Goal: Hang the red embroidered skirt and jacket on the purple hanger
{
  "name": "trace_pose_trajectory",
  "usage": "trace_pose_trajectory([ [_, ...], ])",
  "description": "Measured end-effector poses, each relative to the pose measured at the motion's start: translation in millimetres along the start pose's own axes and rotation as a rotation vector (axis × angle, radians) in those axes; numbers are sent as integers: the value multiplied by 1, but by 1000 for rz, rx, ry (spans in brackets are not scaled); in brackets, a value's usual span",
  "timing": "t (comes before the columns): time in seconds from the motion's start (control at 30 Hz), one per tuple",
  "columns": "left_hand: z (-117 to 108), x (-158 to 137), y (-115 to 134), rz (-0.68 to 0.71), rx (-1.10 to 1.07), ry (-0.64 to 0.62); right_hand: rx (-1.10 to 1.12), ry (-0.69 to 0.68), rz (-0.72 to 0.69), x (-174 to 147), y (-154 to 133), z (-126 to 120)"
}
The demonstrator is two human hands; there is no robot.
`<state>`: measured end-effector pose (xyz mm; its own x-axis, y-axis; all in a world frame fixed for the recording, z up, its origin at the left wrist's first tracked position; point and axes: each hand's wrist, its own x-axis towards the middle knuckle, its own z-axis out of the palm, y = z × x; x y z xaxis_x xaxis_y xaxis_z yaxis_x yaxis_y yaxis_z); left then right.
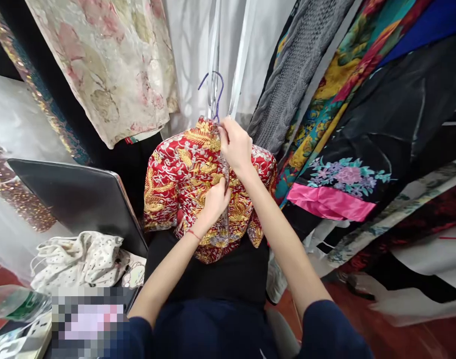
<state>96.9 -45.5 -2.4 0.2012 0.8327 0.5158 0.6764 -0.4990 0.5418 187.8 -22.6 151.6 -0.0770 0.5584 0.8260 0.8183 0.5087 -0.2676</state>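
Observation:
A red jacket (164, 174) embroidered in gold and silver rests against my lap, hung on a purple hanger (221, 92) whose hook stands up above the collar. My right hand (235, 144) pinches the front edge of the jacket just below the collar. Lower on the same front opening, my left hand (215, 202) is closed on the edge, thumb pointing up along it. Whatever fastener lies under the fingers is hidden. A thin red string circles my left wrist.
An open laptop (74, 199) stands at left, beside a dotted cloth pouch (80, 259), a plastic bottle (22, 301) and a power strip (37, 334). Hanging garments surround me, including a floral one (112, 65), a grey knit (299, 70) and a black one with pink trim (333, 202).

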Motion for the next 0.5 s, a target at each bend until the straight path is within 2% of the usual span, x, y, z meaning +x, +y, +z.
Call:
trace_pose_trajectory([
  [0.07,10,3,0,-45,11,-49,-53,-40,23,-9,13,4],
  [0.2,18,-4,-21,-74,-5,-56,-98,-111,53,-26,31,19],
  [0.3,16,-1,-29,-51,-43,-56,-69,-76,51,-21,29,22],
  [0.4,18,12,-25,-32,-114,-56,-28,-39,55,-8,22,15],
  [0.5,24,20,-25,-62,-218,-45,36,-54,52,-18,16,6],
])
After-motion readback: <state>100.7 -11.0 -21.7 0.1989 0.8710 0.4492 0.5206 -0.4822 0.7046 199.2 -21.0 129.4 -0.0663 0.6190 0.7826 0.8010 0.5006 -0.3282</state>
